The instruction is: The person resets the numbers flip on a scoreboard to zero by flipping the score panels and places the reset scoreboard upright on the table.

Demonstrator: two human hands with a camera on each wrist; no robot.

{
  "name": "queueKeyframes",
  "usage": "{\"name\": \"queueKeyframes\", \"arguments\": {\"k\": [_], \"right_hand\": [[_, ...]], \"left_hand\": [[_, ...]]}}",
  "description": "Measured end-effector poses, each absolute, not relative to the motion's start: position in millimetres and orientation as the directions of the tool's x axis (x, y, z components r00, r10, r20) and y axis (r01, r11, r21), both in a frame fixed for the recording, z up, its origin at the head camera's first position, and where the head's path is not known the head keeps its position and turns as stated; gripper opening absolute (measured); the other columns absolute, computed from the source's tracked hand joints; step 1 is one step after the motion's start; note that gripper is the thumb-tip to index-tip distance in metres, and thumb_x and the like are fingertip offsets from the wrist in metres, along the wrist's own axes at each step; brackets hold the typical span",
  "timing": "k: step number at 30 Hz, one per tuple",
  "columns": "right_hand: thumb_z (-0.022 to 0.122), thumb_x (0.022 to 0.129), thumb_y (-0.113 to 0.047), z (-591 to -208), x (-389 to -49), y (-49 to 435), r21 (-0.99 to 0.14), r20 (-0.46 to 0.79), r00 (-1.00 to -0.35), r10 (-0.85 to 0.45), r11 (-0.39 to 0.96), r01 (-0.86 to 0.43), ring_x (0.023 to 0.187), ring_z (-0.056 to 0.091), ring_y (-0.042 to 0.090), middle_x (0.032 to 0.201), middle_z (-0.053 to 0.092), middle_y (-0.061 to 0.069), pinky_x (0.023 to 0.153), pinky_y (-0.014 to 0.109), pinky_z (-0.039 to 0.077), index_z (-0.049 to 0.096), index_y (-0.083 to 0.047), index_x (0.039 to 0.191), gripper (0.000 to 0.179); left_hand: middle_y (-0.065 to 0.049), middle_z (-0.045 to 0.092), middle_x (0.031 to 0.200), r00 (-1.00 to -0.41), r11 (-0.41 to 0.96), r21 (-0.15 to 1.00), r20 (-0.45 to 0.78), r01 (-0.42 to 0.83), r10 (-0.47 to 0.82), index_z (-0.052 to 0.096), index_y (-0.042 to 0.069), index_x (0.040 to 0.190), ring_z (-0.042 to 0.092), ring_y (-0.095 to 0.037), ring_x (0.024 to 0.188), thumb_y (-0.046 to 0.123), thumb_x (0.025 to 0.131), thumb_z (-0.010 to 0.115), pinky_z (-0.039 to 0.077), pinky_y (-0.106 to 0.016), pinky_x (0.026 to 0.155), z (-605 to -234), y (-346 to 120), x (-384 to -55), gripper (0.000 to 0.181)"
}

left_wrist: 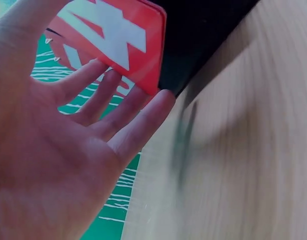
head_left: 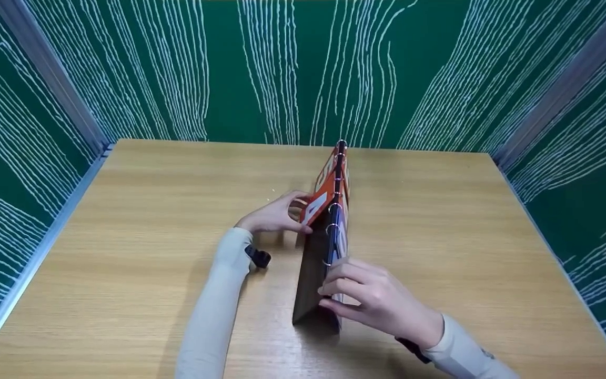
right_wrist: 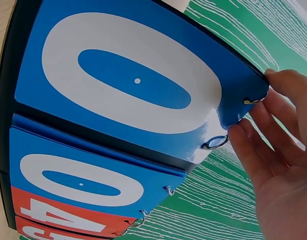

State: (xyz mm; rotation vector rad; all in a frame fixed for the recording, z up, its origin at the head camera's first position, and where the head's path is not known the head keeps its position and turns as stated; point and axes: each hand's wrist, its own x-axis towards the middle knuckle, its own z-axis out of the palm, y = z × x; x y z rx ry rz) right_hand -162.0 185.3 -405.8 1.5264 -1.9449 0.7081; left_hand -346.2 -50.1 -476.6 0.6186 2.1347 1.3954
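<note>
A tabletop flip scoreboard stands like a tent along the middle of the table, with ringed number cards on both faces. On its left face, a red card with a white 4 tilts away from the black backing. My left hand is at this card. In the left wrist view its fingers spread fairly straight, fingertips at the free edge of the red card. My right hand grips the near end of the top edge, by the metal rings of a large blue 0 card.
Smaller blue and red cards hang beside the large 0. The wooden table extends to either side of the scoreboard. Green walls with white wavy lines and grey corner posts border it.
</note>
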Motion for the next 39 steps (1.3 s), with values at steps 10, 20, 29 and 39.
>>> {"name": "queueKeyframes", "arguments": {"k": [10,20,29,39], "right_hand": [[0.079,0.088,-0.012,-406,-162,185,-0.068,0.707,-0.196,-0.68,0.21,-0.975,0.095,0.066,0.012,0.101,0.069,-0.002,0.09,0.024,0.057,0.072,-0.011,0.098,0.012],[0.084,0.081,-0.009,-406,-161,185,-0.067,0.706,-0.201,-0.679,0.219,-0.973,0.095,0.066,0.013,0.102,0.069,-0.001,0.092,0.025,0.057,0.073,-0.011,0.1,0.022],[0.082,0.084,-0.01,-406,-161,186,-0.073,0.693,-0.21,-0.69,0.223,-0.972,0.097,0.065,0.012,0.102,0.069,-0.002,0.091,0.024,0.056,0.072,-0.012,0.1,0.02],[0.078,0.089,-0.012,-406,-159,185,-0.051,0.683,-0.212,-0.699,0.245,-0.968,0.097,0.066,0.014,0.102,0.068,-0.002,0.09,0.025,0.057,0.072,-0.011,0.1,0.013]], "left_hand": [[-0.001,0.046,0.159,-0.739,0.33,0.937,-0.141,0.115,0.658,0.045,0.029,0.154,0.045,-0.025,0.147,0.035,0.082,0.085,0.032,-0.052,0.124,-480,-55,-350,0.082],[-0.001,0.043,0.16,-0.735,0.297,0.949,-0.127,0.106,0.666,0.04,0.03,0.156,0.041,-0.026,0.149,0.029,0.086,0.081,0.03,-0.052,0.125,-480,-59,-351,0.081],[0.002,0.031,0.16,-0.834,0.374,0.92,-0.114,0.117,0.54,0.026,0.042,0.155,0.03,-0.025,0.146,0.014,0.077,0.08,0.032,-0.054,0.123,-479,-58,-349,0.099],[-0.005,0.032,0.164,-0.886,0.459,0.884,-0.143,0.086,0.441,0.01,0.03,0.159,0.039,-0.029,0.147,0.016,0.084,0.074,0.033,-0.054,0.123,-473,-71,-350,0.099]]}}
